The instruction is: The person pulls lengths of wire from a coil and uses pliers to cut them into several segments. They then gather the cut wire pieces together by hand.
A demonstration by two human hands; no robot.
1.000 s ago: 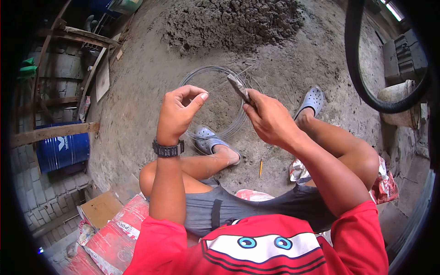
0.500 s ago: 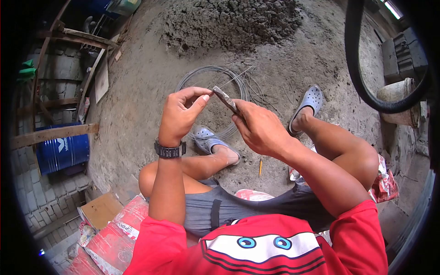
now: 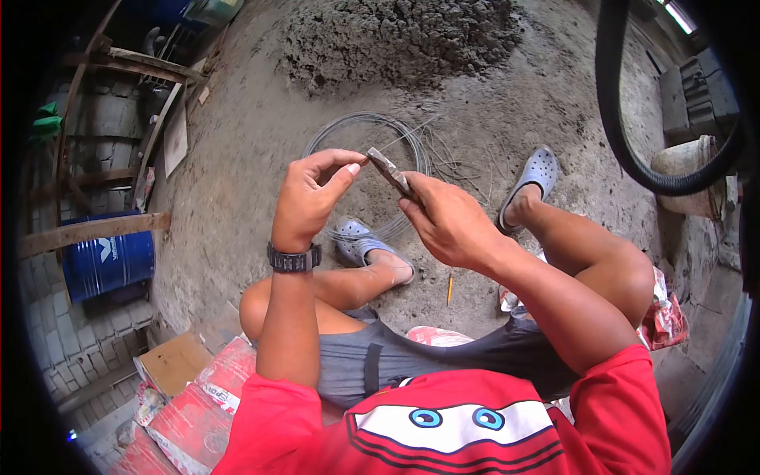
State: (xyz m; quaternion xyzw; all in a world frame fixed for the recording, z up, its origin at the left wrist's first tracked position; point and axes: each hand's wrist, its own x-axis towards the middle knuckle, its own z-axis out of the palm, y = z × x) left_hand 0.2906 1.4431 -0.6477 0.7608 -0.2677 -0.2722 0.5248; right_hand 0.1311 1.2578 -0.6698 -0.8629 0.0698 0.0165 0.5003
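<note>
Grey, plier-like tool (image 3: 388,169) closed in the right hand (image 3: 450,220), its nose beside the left hand's (image 3: 307,194) fingertips, seemingly pinching thin wire (image 3: 409,134) — likely being worked there. Any move calls for steady fingers; the wire coil (image 3: 352,117) lies beyond and below the grip.

Rough, matt concrete floor (image 3: 237,158); smooth, glossy blue drum (image 3: 109,257); dull metal wire (image 3: 360,119)

The lone head view looks steeply down from above the lap, hands close at centre; the upper left corner is perhaps too dark to read.
</note>
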